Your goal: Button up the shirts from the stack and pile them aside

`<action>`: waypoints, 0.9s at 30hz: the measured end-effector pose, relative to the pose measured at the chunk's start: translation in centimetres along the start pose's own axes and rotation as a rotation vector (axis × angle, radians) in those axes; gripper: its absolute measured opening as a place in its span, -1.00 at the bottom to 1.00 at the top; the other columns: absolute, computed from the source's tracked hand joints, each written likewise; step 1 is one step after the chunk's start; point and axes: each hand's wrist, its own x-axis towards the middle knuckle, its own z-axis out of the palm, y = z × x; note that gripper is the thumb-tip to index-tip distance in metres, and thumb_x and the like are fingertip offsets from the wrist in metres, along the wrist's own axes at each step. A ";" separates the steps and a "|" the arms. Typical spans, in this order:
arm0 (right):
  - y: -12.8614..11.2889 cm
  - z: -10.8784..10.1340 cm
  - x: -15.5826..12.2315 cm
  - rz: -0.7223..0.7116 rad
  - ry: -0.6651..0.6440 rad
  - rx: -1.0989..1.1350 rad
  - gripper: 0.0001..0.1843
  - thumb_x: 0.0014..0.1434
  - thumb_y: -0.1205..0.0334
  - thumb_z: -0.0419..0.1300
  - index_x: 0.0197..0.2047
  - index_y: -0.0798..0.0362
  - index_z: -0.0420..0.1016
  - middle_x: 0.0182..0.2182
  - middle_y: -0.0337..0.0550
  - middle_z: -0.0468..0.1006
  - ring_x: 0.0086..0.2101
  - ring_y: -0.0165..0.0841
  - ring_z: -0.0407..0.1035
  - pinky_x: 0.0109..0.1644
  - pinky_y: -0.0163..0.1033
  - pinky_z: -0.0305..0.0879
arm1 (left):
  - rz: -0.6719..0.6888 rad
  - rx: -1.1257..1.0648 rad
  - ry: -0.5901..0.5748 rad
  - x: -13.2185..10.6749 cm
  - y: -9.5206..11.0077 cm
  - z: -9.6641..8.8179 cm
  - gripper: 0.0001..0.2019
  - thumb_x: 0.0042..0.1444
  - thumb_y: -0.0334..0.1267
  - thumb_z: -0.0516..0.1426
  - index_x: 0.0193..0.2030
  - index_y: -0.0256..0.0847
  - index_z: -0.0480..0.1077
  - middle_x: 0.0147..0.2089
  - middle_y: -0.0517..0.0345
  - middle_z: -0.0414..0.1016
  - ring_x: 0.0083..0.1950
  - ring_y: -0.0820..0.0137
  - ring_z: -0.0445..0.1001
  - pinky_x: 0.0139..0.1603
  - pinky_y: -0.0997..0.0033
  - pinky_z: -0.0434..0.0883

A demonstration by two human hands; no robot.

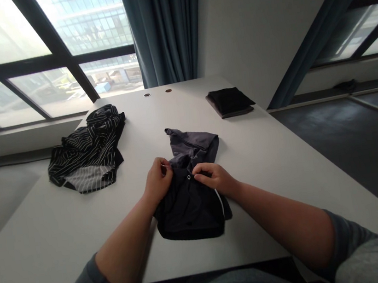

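A dark grey and black garment point(191, 197) lies crumpled on the white table point(268, 163) in front of me. A small round snap shows near its middle. My left hand point(158, 179) pinches the fabric at the garment's upper left, fingers closed. My right hand point(215, 178) grips the fabric just right of the snap, fingers curled on the cloth. Both forearms rest over the table's near edge.
A black garment with white stripes point(87, 150) lies heaped at the table's left. A folded black cloth point(229, 101) sits at the far right corner. Two round cable holes point(157, 92) mark the far edge. Windows and a blue curtain point(163, 29) stand behind.
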 end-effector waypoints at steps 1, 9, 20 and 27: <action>0.2 -0.4 0.2 -0.036 0.026 -0.053 -0.80 0.36 0.14 0.17 -0.27 0.01 0.54 -0.33 -0.18 0.59 -0.29 -0.30 0.46 -0.14 -0.20 0.36 | -0.003 -0.007 0.027 0.1 -0.1 -0.1 -0.92 0.26 -0.25 0.10 -0.12 -0.11 0.32 -0.27 0.22 0.47 -0.27 0.36 0.46 -0.16 0.32 0.41; 5.6 -3.7 1.9 0.109 0.264 -0.797 -0.44 0.16 0.30 0.30 0.25 0.07 0.54 0.26 0.23 0.42 0.28 0.13 0.24 0.38 0.27 0.14 | 0.208 -0.012 -0.380 -1.2 1.1 0.4 -0.26 0.21 0.02 0.28 0.49 -0.02 0.20 0.49 -0.11 0.19 0.47 0.01 0.26 0.48 -0.04 0.23; 8.3 -2.4 3.0 0.110 0.063 -0.336 -0.41 0.24 0.36 0.06 0.31 0.01 0.52 0.32 -0.02 0.46 0.35 -0.10 0.27 0.49 0.10 0.12 | -0.073 0.382 -0.461 4.3 2.6 4.6 0.22 -0.12 -0.12 0.45 0.61 -0.10 -0.11 0.46 -0.30 0.25 0.38 -0.13 0.39 0.33 0.01 0.40; 7.2 -3.3 2.3 -0.016 0.167 -0.199 -0.46 0.24 0.26 0.15 0.28 -0.09 0.52 0.33 -0.07 0.43 0.35 -0.09 0.26 0.50 0.16 0.08 | 0.090 0.475 -0.448 10.6 4.1 1.2 -0.58 0.05 -0.32 0.25 0.10 -0.10 0.55 -0.01 0.05 0.66 0.04 0.14 0.61 0.09 0.25 0.50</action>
